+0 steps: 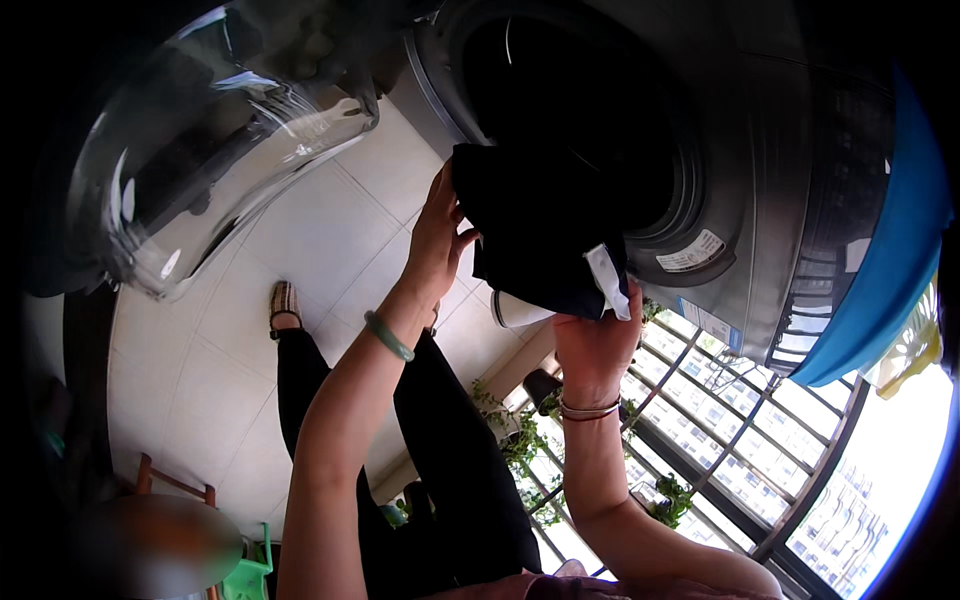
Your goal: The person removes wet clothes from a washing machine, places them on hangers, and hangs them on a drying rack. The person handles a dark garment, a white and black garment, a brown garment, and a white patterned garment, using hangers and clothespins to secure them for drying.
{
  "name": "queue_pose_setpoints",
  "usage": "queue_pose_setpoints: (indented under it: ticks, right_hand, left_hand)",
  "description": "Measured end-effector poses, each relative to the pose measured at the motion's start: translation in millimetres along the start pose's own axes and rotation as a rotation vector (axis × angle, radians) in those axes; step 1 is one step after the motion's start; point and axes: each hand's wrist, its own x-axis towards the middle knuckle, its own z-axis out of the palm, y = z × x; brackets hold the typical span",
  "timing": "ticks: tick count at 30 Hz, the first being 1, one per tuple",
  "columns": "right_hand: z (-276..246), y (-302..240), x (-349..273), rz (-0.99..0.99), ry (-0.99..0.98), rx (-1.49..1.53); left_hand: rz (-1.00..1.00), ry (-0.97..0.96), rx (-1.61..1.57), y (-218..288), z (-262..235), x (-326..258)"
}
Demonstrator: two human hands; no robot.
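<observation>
Gripping black cloth (540, 225) at mouth of open washer (760, 200), left hand (438, 238) half-curled on its left edge, right hand (597, 345) closed on lower edge by white tag (605, 280), fingers partly hidden; handling looks midway, cloth not yet let go, in-or-out direction and what's left unclear.

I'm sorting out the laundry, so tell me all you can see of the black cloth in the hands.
The black cloth looks soft and matte, bunched into folds that hide its full shape. A white, label-like strip shows at its lower right. The left hand grips its left edge; the right hand holds its lower right. It is at the dark round opening of a front-loading machine; shadow hides whether any reaches inside.
</observation>
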Motion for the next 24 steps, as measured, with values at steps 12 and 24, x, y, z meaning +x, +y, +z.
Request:
queue_pose_setpoints:
  ticks: [12, 24]
  right_hand:
    - [79.8, -5.7, -119.4, 0.189, -0.605, -0.134]
    - [89.6, -41.1, -241.2, -0.409, -0.051, -0.91]
  left_hand:
    - [0.286, 0.106, 0.561, 99.0, 22.0, -198.1]
    - [0.413, 0.238, 0.472, 250.3, 58.1, -323.5]
